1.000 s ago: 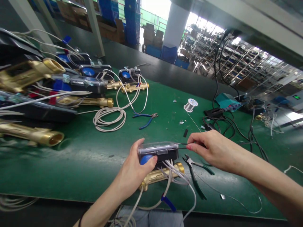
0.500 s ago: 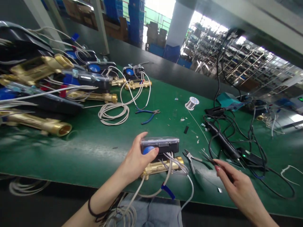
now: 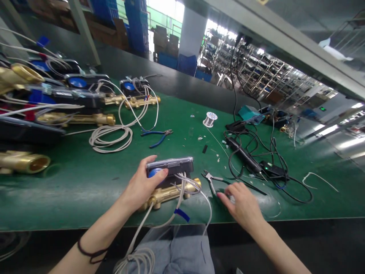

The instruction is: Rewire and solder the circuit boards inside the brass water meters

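So the water meter [image 3: 173, 166], the kind with a brass body and a black box with a clear lid, sits near the front edge of the green worktop [image 3: 85, 190]. The left hand [image 3: 141, 186] has its fingers wrapped round the meter's left end, thumb on a blue round cap. White cable [image 3: 182, 190] loops off it and over the edge. The right hand [image 3: 242, 203] is palm down just right of it, fingertips on the handles of the green side cutters [image 3: 211, 179]. Honestly can't tell if it's gripping them or just touching. Further back are blue-handled pliers [image 3: 156, 136] and a solder spool [image 3: 210, 119].
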The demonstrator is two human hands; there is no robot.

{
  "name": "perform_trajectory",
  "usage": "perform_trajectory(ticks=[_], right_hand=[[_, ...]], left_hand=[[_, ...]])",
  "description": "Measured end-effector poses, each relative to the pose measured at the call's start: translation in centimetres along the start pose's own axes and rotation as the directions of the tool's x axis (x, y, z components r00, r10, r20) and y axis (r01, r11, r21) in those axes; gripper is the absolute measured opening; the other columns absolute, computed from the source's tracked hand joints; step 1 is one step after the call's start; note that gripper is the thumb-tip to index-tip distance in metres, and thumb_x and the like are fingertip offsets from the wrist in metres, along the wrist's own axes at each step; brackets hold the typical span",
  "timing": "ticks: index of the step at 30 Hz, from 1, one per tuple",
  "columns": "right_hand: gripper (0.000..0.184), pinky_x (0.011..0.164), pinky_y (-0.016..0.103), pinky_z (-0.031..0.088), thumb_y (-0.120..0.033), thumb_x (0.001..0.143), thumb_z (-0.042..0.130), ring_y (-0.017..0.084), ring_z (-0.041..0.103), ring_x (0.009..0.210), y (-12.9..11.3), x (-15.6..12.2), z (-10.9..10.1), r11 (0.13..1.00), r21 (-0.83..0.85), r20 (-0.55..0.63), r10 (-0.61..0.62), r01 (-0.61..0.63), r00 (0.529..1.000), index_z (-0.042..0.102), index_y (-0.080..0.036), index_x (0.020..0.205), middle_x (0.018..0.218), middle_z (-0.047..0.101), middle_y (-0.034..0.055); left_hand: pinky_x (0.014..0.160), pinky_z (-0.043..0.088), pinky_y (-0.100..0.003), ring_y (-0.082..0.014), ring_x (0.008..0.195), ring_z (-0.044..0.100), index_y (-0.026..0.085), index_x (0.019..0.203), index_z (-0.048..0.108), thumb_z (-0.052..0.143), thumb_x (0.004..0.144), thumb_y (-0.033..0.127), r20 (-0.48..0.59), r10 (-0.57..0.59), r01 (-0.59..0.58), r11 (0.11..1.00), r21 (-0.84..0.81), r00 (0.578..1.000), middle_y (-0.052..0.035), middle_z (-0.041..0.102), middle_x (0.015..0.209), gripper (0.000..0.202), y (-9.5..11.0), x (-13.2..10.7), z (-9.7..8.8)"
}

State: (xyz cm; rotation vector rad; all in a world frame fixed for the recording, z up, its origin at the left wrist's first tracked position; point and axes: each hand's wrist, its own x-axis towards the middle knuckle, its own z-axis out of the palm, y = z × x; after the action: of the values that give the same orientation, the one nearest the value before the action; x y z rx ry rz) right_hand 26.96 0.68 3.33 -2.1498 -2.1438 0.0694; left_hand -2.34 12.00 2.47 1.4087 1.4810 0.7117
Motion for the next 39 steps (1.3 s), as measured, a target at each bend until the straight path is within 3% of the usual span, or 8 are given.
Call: perform_trajectory(ticks=[4, 10, 15, 17, 19, 26, 30, 39], right_hand=[[0.024, 0.064, 0.028, 0.036, -0.036, 0.084, 0.054, 0.018, 0.051, 0.072, -2.8, 1.5, 0.4, 0.985, 0.158, 0.123, 0.052, -0.072, 0.991, 0.052, -0.019, 0.067, 0.070, 0.057, 0.0024], [0.038, 0.062, 0.030, 0.043, -0.043, 0.093, 0.027, 0.018, 0.056, 0.071, -0.8, 2.6, -1.9, 0.930, 0.340, -0.007, 0.154, -0.143, 0.988, 0.051, -0.018, 0.080, 0.077, 0.060, 0.0067], [0.036, 0.090, 0.046, 0.046, -0.050, 0.089, 0.030, 0.025, 0.054, 0.116, -1.0, 3.6, -4.3, 0.287, 0.951, 0.090, 0.091, -0.113, 0.992, 0.053, -0.023, 0.090, 0.124, 0.058, 0.0123], [0.034, 0.092, 0.052, 0.044, -0.052, 0.085, 0.035, 0.029, 0.054, 0.116, -1.7, 4.3, -4.6, 0.171, 0.980, 0.118, -0.063, -0.105, 0.991, 0.054, -0.024, 0.086, 0.127, 0.056, 0.0121], [0.030, 0.090, 0.051, 0.046, -0.049, 0.083, 0.040, 0.029, 0.058, 0.110, -2.7, 5.0, -4.8, 0.221, 0.971, 0.117, -0.124, -0.088, 0.985, 0.054, -0.024, 0.091, 0.125, 0.057, 0.0127], [0.048, 0.093, 0.038, 0.044, -0.023, 0.082, 0.047, 0.019, 0.055, 0.101, -6.1, 6.4, -5.3, 0.825, 0.506, 0.150, -0.373, 0.253, 0.916, 0.037, -0.022, 0.129, 0.111, 0.057, 0.0086], [0.043, 0.084, 0.038, 0.045, -0.018, 0.082, 0.043, 0.022, 0.056, 0.097, -6.9, 6.9, -5.3, 0.903, 0.161, 0.201, -0.425, 0.399, 0.882, 0.045, -0.021, 0.125, 0.107, 0.055, 0.0107], [0.028, 0.061, 0.032, 0.036, -0.017, 0.076, 0.044, 0.027, 0.062, 0.079, -10.0, 6.5, -4.7, 0.981, -0.153, 0.334, -0.059, 0.116, 0.941, 0.051, -0.022, 0.104, 0.096, 0.062, 0.0082]], left_hand=[[0.101, 0.038, -0.042, -0.0280, 0.112, 0.054, 0.016, 0.131, 0.039, 0.052, 0.069, 0.064, -0.008, 0.020, -0.020, 1.000, 0.006, 1.000, -0.0131, 0.053, 0.126, 0.080, 0.1, 0.0, 0.0], [0.101, 0.038, -0.043, -0.0283, 0.111, 0.054, 0.011, 0.130, 0.040, 0.053, 0.068, 0.059, -0.011, 0.021, -0.022, 0.998, -0.051, 1.000, -0.0151, 0.054, 0.124, 0.079, 0.7, -0.5, 0.0], [0.101, 0.037, -0.044, -0.0287, 0.112, 0.053, 0.009, 0.130, 0.039, 0.055, 0.069, 0.055, -0.010, 0.034, -0.035, 0.995, -0.097, 0.999, -0.0166, 0.052, 0.125, 0.078, 0.7, -0.7, 0.1], [0.101, 0.037, -0.044, -0.0289, 0.112, 0.052, 0.008, 0.131, 0.038, 0.055, 0.069, 0.054, -0.009, 0.043, -0.043, 0.994, -0.099, 0.999, -0.0172, 0.052, 0.125, 0.078, 0.6, -0.8, 0.1], [0.101, 0.037, -0.043, -0.0290, 0.113, 0.052, 0.009, 0.131, 0.038, 0.056, 0.069, 0.053, -0.009, 0.043, -0.044, 0.993, -0.110, 0.999, -0.0169, 0.052, 0.124, 0.079, 0.4, -0.8, 0.1], [0.099, 0.040, -0.041, -0.0289, 0.114, 0.052, 0.010, 0.130, 0.039, 0.062, 0.064, 0.050, 0.018, -0.035, 0.038, 0.983, -0.177, 0.999, -0.0164, 0.053, 0.125, 0.080, 0.5, -0.5, 0.0], [0.097, 0.041, -0.042, -0.0299, 0.114, 0.053, 0.007, 0.131, 0.036, 0.063, 0.062, 0.053, 0.045, -0.071, 0.078, 0.981, -0.181, 0.997, -0.0195, 0.052, 0.125, 0.087, 0.6, -0.2, -0.2], [0.092, 0.044, -0.038, -0.0287, 0.104, 0.057, 0.010, 0.120, 0.049, 0.063, 0.062, 0.051, -0.029, -0.074, 0.072, 0.995, -0.068, 0.997, -0.0142, 0.059, 0.112, 0.072, 1.2, -0.5, -0.3]])
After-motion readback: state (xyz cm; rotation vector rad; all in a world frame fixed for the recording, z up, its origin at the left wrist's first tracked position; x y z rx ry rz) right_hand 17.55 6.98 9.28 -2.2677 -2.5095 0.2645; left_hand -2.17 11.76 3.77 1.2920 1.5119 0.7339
